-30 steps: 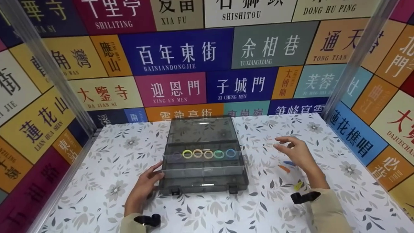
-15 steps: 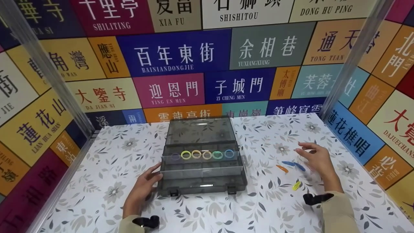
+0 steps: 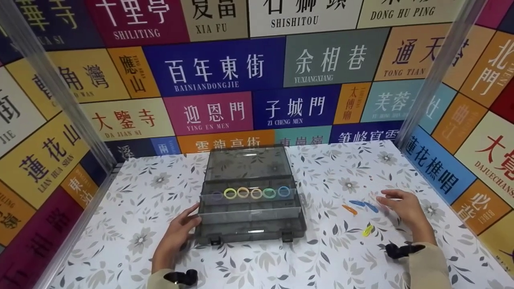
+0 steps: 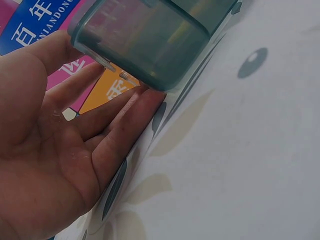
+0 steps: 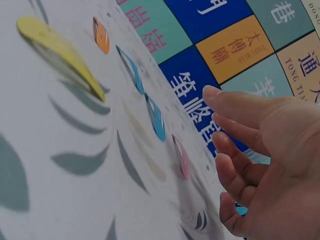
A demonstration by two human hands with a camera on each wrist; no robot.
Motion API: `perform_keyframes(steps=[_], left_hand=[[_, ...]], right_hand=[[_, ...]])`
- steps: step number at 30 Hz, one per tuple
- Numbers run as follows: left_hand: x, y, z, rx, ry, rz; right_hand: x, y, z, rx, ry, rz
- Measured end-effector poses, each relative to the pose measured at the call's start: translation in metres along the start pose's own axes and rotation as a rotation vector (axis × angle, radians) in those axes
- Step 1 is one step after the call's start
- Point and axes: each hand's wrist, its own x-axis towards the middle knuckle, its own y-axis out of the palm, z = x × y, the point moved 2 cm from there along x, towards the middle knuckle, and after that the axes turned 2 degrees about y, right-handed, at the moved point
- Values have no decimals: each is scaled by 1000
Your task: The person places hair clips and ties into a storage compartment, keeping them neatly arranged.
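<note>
Left hand (image 3: 176, 237) rests flat-fingered against the smoky plastic box (image 3: 251, 200); right hand (image 3: 405, 210) hovers relaxed, empty, beside the hair clips (image 3: 363, 204) on the desk (image 3: 321, 261); thin, light, probably slippery, so pinch them by the edges.

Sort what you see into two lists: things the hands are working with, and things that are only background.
In use:
- left hand, resting against the grey box
- right hand, open beside the hair clips
- blue clips, orange clip, yellow clip, pink clip
- coloured rings in the box

Background:
- floral tabletop
- sign-covered walls
</note>
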Motion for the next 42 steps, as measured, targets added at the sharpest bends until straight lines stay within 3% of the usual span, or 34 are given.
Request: perform_keyframes(steps=[11, 18, 42], left_hand=[[5, 1, 3, 2, -23, -9], [1, 2, 1, -49, -16, -7], [4, 2, 2, -54, 4, -11]], right_hand=[[0, -6, -11, -68, 116, 42], [-1, -6, -15, -112, 85, 31], [-1, -4, -16, -155, 82, -24]])
